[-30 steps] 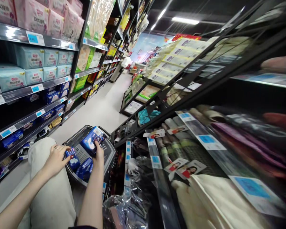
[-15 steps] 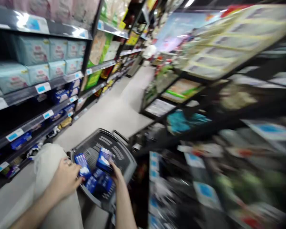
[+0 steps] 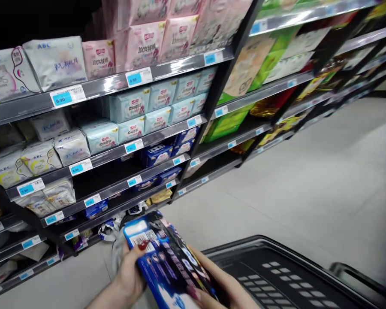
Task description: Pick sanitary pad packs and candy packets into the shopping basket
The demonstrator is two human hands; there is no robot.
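Observation:
Both of my hands hold a stack of dark blue packs (image 3: 167, 266) low in the middle of the view. My left hand (image 3: 128, 274) grips the stack's left side, its thumb pressed on the barcode label. My right hand (image 3: 221, 287) supports the stack from the right and beneath, fingers closed along its edge. The stack is raised just left of a black plastic shopping basket (image 3: 276, 274), whose ribbed wall and rim fill the lower right.
Black store shelves (image 3: 116, 150) with blue price tags run along the left, holding pale blue, white and pink soft packs. More dark blue packs (image 3: 162, 154) sit on a lower shelf. Green and yellow goods (image 3: 244, 86) stand farther right. Grey aisle floor (image 3: 309, 180) stretches to the right.
My view has swung left from the aisle and right-hand racks to the left shelves. Both hands have lifted the blue packs out of the basket and now hold them together as a stack.

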